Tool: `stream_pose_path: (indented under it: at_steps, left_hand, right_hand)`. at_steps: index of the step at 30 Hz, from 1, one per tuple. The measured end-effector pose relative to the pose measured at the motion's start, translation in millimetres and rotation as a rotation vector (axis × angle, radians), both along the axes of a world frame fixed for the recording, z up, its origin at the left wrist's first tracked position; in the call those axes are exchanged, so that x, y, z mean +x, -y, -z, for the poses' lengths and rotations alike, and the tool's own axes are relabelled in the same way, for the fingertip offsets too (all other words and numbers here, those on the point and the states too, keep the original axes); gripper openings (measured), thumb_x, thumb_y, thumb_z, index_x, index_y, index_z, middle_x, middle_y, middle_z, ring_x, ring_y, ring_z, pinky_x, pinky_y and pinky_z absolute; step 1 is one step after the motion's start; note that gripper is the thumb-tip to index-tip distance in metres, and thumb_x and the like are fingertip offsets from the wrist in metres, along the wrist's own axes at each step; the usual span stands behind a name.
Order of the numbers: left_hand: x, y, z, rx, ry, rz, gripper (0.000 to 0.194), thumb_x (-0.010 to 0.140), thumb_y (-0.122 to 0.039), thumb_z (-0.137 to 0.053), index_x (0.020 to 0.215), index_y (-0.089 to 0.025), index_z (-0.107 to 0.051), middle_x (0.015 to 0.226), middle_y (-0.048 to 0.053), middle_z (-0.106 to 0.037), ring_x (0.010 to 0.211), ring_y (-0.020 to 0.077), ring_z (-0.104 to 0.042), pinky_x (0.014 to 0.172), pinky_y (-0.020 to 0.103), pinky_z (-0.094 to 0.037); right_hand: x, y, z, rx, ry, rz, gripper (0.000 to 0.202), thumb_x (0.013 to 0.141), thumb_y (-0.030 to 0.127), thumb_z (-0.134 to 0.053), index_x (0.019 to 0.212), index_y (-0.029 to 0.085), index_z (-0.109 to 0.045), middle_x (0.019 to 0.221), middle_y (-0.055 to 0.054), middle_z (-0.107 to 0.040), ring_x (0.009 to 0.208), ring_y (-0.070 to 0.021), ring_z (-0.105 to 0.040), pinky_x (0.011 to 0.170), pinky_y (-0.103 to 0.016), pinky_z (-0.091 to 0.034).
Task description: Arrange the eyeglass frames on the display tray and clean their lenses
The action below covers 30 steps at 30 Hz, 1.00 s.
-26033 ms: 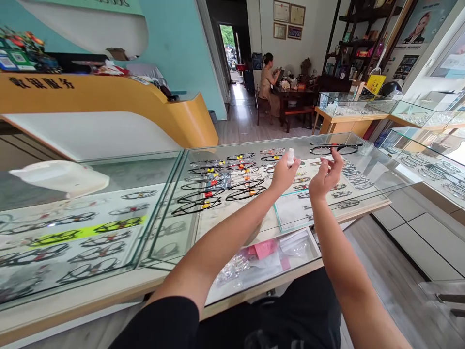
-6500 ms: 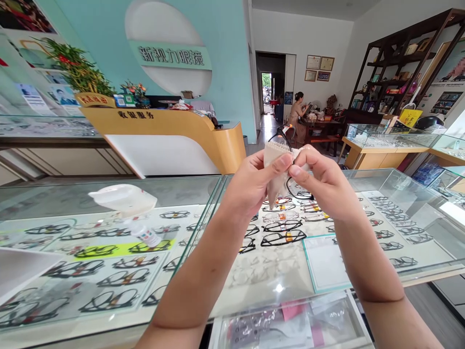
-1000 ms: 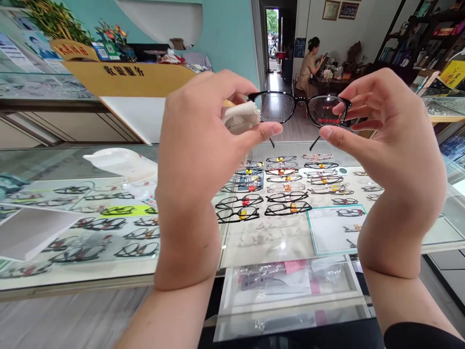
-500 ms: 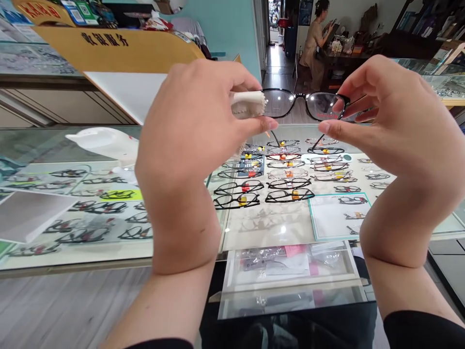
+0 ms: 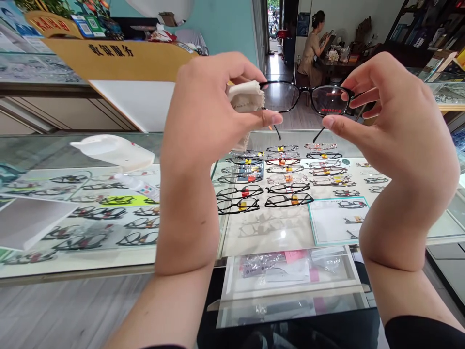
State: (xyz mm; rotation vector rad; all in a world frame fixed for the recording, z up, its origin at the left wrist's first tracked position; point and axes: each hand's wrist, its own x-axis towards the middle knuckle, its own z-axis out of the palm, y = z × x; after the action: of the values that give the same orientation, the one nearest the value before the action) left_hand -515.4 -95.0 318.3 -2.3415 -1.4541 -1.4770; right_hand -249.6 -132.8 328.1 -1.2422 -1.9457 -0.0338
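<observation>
A pair of black-framed glasses (image 5: 305,89) is held up above the glass counter, its temples pointing down and away. My left hand (image 5: 214,106) pinches a cream cloth (image 5: 247,97) at the left lens's outer edge. My right hand (image 5: 392,106) grips the right end of the frame between thumb and fingers. Red lettering shows on the right lens. Below, several rows of glasses (image 5: 288,200) with small coloured tags lie on the counter.
An open drawer (image 5: 290,286) with plastic packets juts out below the counter (image 5: 232,237). At left are a white curved object (image 5: 112,150), a small bottle (image 5: 140,186) and a white box (image 5: 34,223). A seated person (image 5: 312,48) is in the background.
My left hand has shifted slightly right with the cloth, and the glasses sit slightly higher and further right. More of the small bottle shows beside my left wrist.
</observation>
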Motion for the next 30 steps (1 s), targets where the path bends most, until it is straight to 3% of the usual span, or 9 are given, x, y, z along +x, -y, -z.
stream_pose_path:
  at_steps: [6,13,16,19,24,30]
  left_hand:
    - [10,-3,-0.2,0.162,0.026,0.000,0.072,0.050,-0.083,-0.096,0.091,-0.026,-0.080,0.089,0.002,-0.079,0.080,0.0241,-0.066,0.066,0.041,-0.050]
    - [6,-7,0.2,0.161,-0.020,-0.025,0.081,0.051,-0.093,-0.088,0.099,-0.028,-0.080,0.094,0.003,-0.077,0.094,0.0292,-0.069,0.077,0.047,-0.053]
    - [-1,-15,2.9,0.275,-0.105,-0.036,0.077,0.054,-0.082,-0.095,0.110,-0.032,-0.079,0.101,0.001,-0.077,0.105,0.0287,-0.070,0.083,0.046,-0.056]
    - [-4,-19,4.5,0.333,-0.144,0.016,0.075,0.059,-0.075,-0.098,0.117,-0.034,-0.077,0.110,0.000,-0.076,0.100,0.0250,-0.071,0.077,0.043,-0.059]
    - [-1,-14,5.1,0.291,-0.054,0.073,0.065,0.074,-0.072,-0.092,0.119,-0.028,-0.077,0.110,0.007,-0.073,0.108,0.0300,-0.071,0.081,0.048,-0.062]
    - [0,-21,9.1,0.127,0.071,0.098,0.059,0.066,-0.034,-0.103,0.120,-0.027,-0.082,0.111,0.006,-0.080,0.115,0.0336,-0.071,0.093,0.054,-0.063]
  right_hand:
    - [2,-6,2.1,-0.019,0.012,0.073,0.033,0.081,0.042,-0.087,0.101,0.033,-0.062,0.116,-0.009,-0.078,0.101,-0.0346,-0.070,0.092,-0.056,-0.052]
    - [5,-9,6.3,0.011,-0.026,0.044,0.032,0.083,0.046,-0.088,0.104,0.033,-0.068,0.111,-0.007,-0.079,0.097,-0.0331,-0.071,0.090,-0.056,-0.054]
    - [3,-8,3.6,-0.004,-0.031,0.041,0.031,0.084,0.039,-0.088,0.104,0.034,-0.065,0.113,-0.006,-0.077,0.102,-0.0333,-0.071,0.093,-0.055,-0.056]
    - [-1,-6,-0.5,-0.007,-0.047,0.074,0.037,0.080,0.032,-0.091,0.102,0.033,-0.061,0.117,-0.006,-0.076,0.103,-0.0339,-0.071,0.092,-0.057,-0.057]
    - [-6,-1,-1.4,0.061,-0.011,0.107,0.040,0.081,0.028,-0.089,0.104,0.035,-0.057,0.126,-0.003,-0.073,0.109,-0.0321,-0.072,0.098,-0.054,-0.058]
    - [-15,5,2.6,0.202,0.046,0.118,0.037,0.086,0.037,-0.086,0.112,0.038,-0.059,0.132,-0.009,-0.067,0.114,-0.0339,-0.067,0.100,-0.052,-0.059]
